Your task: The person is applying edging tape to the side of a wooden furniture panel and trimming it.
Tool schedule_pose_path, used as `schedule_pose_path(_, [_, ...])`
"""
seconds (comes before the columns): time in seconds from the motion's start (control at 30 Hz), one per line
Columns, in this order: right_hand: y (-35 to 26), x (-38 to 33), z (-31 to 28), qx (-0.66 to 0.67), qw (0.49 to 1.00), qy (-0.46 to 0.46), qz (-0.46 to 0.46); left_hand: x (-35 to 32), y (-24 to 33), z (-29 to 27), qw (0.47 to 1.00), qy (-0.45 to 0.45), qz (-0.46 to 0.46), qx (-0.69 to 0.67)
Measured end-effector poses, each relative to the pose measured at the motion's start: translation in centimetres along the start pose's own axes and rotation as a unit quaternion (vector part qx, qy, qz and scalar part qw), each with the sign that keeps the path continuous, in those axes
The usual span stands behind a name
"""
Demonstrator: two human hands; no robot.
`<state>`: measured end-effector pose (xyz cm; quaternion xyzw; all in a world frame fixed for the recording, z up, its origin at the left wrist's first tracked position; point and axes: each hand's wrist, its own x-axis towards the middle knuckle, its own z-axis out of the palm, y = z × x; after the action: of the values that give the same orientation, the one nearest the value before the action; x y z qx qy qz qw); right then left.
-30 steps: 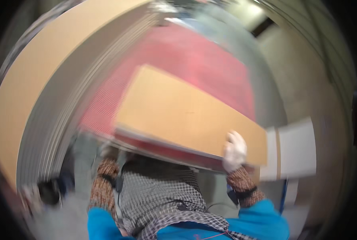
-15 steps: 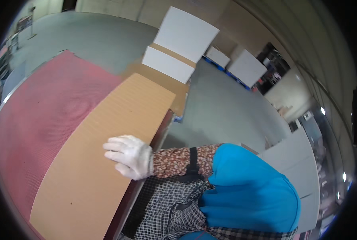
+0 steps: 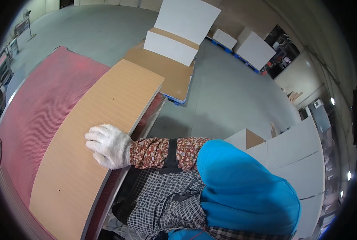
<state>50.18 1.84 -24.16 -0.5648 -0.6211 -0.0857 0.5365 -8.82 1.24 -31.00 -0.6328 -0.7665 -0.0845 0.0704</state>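
My right hand (image 3: pixel 109 146), in a white knit glove, lies palm down on a long wood-grain panel (image 3: pixel 86 184), near its right edge. Its fingers are stretched out to the left across the surface, and nothing shows between them. The panel lies flat and has two small dark holes, one beyond the hand and one nearer to me. Under the panel is a table covered with red mesh (image 3: pixel 58 96). My left hand is out of sight.
Past the table's far end, white boards (image 3: pixel 186 20) and brown sheets (image 3: pixel 162 76) sit on a blue pallet (image 3: pixel 174 100). More white stacks (image 3: pixel 255 50) stand on pallets farther right. A large pale stack (image 3: pixel 294 164) is close behind my right arm. A fan (image 3: pixel 27 16) stands far left.
The view has shifted, so the panel, table and hand appear farther left and higher. My right hand stays on the panel in about the same spot.
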Motion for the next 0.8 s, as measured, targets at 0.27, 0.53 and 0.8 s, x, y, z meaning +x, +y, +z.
schedule_pose_path(0.27, [-0.4, -0.8, -1.3, 0.015, 0.998, -0.063, 0.026, -1.0, -4.2, -2.7, 0.996, 0.080, 0.031, -0.003])
schedule_pose_path(0.53, [1.1, -4.2, 1.0, 0.002, 0.995, -0.093, 0.043, -6.3, 10.4, -11.6, 0.881, 0.452, -0.067, -0.128])
schedule_pose_path(0.8, [1.1, -5.8, 1.3, 0.050, 0.987, -0.142, 0.057, -4.8, 22.4, -15.0, 0.909, 0.149, 0.047, -0.387])
